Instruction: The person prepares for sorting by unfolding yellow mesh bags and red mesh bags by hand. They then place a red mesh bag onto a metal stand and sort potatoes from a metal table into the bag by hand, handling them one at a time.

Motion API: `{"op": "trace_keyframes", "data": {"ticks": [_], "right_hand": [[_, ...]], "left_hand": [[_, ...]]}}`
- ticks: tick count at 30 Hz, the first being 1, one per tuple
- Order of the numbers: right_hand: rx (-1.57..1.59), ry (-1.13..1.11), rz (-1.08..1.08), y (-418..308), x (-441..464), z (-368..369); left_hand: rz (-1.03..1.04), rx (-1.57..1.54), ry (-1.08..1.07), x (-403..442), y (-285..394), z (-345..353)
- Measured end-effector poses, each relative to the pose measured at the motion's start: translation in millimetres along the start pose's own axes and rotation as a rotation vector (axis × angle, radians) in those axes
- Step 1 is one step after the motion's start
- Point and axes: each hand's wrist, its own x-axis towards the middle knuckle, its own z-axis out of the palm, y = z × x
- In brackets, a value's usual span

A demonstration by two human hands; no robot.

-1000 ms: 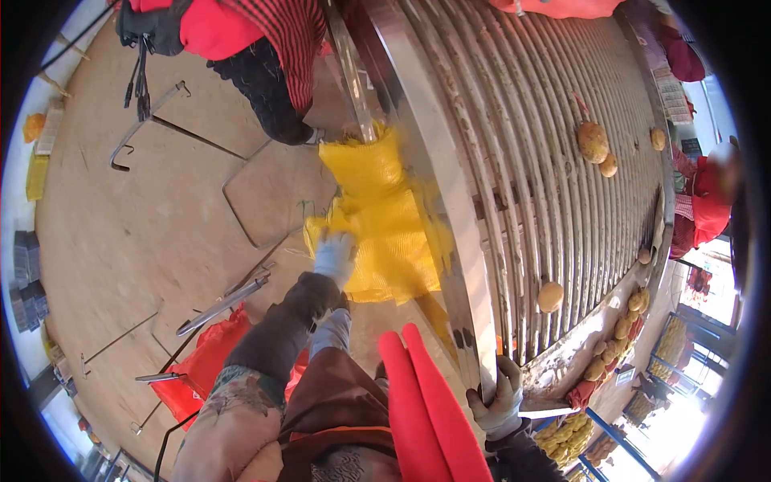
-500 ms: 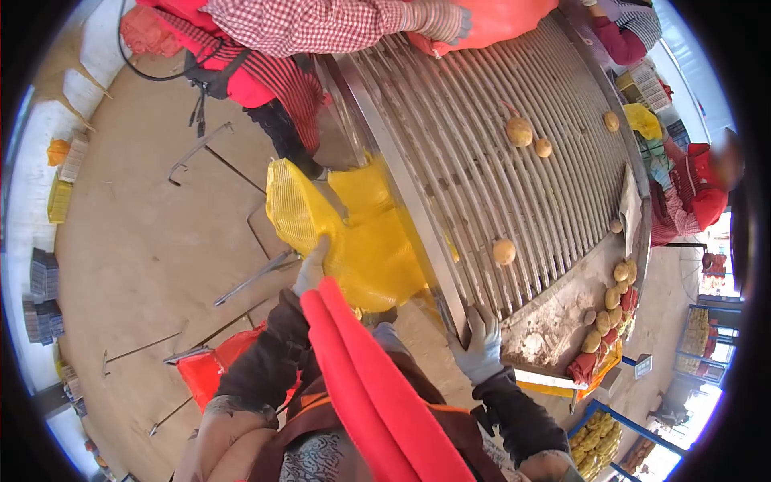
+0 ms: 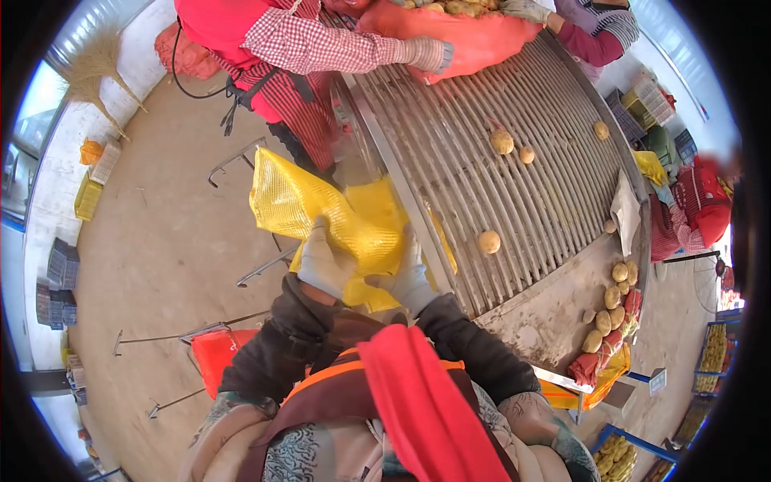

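Observation:
A yellow mesh sack (image 3: 301,197) hangs crumpled in front of me, at the near left edge of the slatted metal sorting table (image 3: 474,301). My left hand (image 3: 325,261), in a pale glove, is closed on the sack's near side. On its other side my right hand (image 3: 409,277), also gloved, grips the sack close to the table rim; the folds partly hide its fingers. Several potatoes lie loose on the slats, among them one potato (image 3: 489,242) nearest my right hand and a larger potato (image 3: 501,142) farther up.
Across the table, a person's gloved hand (image 3: 427,55) rests on a red mesh sack (image 3: 466,40) with potatoes behind it. More potatoes (image 3: 603,322) line the right edge. Metal stands (image 3: 265,271) and a red sack (image 3: 217,353) are on my left. Another person (image 3: 697,205) works at right.
My right hand has left the table rim and moved left onto the yellow sack. The sack has been lifted and turned. Across the table, the red sack has shifted, revealing potatoes behind it.

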Motion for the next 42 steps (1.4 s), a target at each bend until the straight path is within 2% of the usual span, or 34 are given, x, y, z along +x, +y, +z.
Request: {"op": "trace_keyframes", "data": {"ticks": [1, 2, 4, 5, 7, 8, 10, 11, 15, 16, 17, 18, 19, 21, 22, 23, 24, 25, 27, 28, 29, 31, 32, 34, 35, 37, 39, 41, 42], "right_hand": [[0.227, -0.068, 0.197, -5.7, 5.1, 0.9], [0.223, -0.057, 0.195, -11.2, 8.7, -1.2], [-0.079, -0.658, 0.396, -25.9, 15.8, -6.1], [-0.079, -0.638, 0.400, -19.3, 15.9, 5.6], [-0.265, -0.741, 0.330, -1.6, 13.7, 42.7], [-0.266, -0.736, 0.335, -27.7, 24.3, 42.6], [-0.227, -0.870, 0.486, -101.9, 52.2, 28.9], [-0.224, -0.862, 0.495, -97.7, 53.2, 34.7], [-0.505, -0.870, 0.447, -12.2, 46.0, 65.7], [-0.574, -0.874, 0.441, 14.2, 39.1, 72.8], [-0.645, -0.878, 0.434, 39.3, 31.9, 78.2], [-0.631, -0.705, 0.399, 72.8, 10.9, 74.3], [-0.614, -0.534, 0.365, 97.1, -10.5, 63.3], [-0.729, -0.467, 0.634, 96.2, -15.7, 42.3], [-0.725, -0.466, 0.650, 114.9, -26.4, 45.4], [-0.201, -0.026, 1.023, 151.6, -39.1, 56.4], [0.361, 0.441, 1.302, 172.7, -44.7, 62.2], [0.365, 0.456, 1.311, 168.6, -43.4, 61.3], [0.733, 0.804, 1.326, 138.3, -39.4, 61.1], [0.388, 0.640, 1.209, 114.1, -38.3, 61.7], [0.391, 0.654, 1.221, 112.3, -36.8, 62.7], [0.782, 0.807, 1.231, 114.8, -31.5, 60.9], [0.784, 0.824, 1.239, 111.5, -31.0, 57.9], [1.459, 0.853, 1.083, 103.0, -27.9, 48.1], [1.460, 0.874, 1.083, 102.8, -29.0, 46.8], [1.155, 0.578, 0.630, 100.4, -38.3, 52.6], [1.054, 0.577, 0.650, 106.7, -45.3, 58.4], [0.968, 0.583, 1.076, 83.9, -44.1, 40.9], [0.970, 0.577, 1.039, 94.4, -51.7, 35.6]], "left_hand": [[-0.015, -0.030, -0.028, -0.1, 6.4, -1.8], [-0.034, -0.060, -0.060, 0.9, 11.8, -2.7], [-0.045, -0.047, -0.100, 2.5, 20.7, -2.4], [-0.046, -0.040, -0.128, 3.0, 25.5, -1.1], [-0.075, -0.005, -0.147, -0.9, 30.8, 4.6], [-0.081, 0.028, -0.156, -8.2, 30.3, 15.7], [-0.092, 0.065, -0.165, -5.4, 33.0, 16.5], [-0.122, 0.057, -0.191, 1.3, 33.1, 12.4], [-0.247, 0.048, -0.291, 23.9, 53.1, 9.2], [-0.345, 0.017, -0.321, 27.6, 66.0, 13.7], [-0.185, 0.180, -0.403, 29.7, 81.0, 14.1], [-0.021, 0.340, -0.484, 32.5, 97.1, 14.6], [-0.028, 0.314, -0.477, 36.3, 114.1, 18.0], [-0.051, 0.294, -0.463, 41.9, 139.4, 25.3], [-0.060, 0.339, -0.426, 43.5, 147.5, 28.1], [-0.067, 0.385, -0.395, 48.5, 154.7, 30.1], [-0.004, 0.605, -0.390, 57.9, 158.2, 20.0], [-0.020, 0.612, -0.394, 78.7, 154.7, -3.0], [0.265, 1.947, -0.382, 118.9, 140.4, -50.0], [0.193, 2.148, -0.489, 107.6, 123.7, -39.0], [0.117, 2.344, -0.603, 93.0, 96.5, -24.2], [-0.176, 2.533, -0.769, 94.4, 46.0, -26.9], [-0.227, 2.562, -0.824, 102.0, 19.7, -40.2], [-0.286, 2.591, -0.905, 111.8, -22.1, -49.5], [-0.275, 2.557, -0.930, 113.7, -39.6, -48.4], [-0.283, 2.522, -0.966, 132.8, -69.0, -67.1], [-0.314, 2.626, -0.984, 187.4, -116.5, -132.3], [-0.335, 2.677, -1.005, 211.7, -140.4, -157.5], [0.011, 2.761, -1.275, 219.8, -146.8, -162.7]]}}
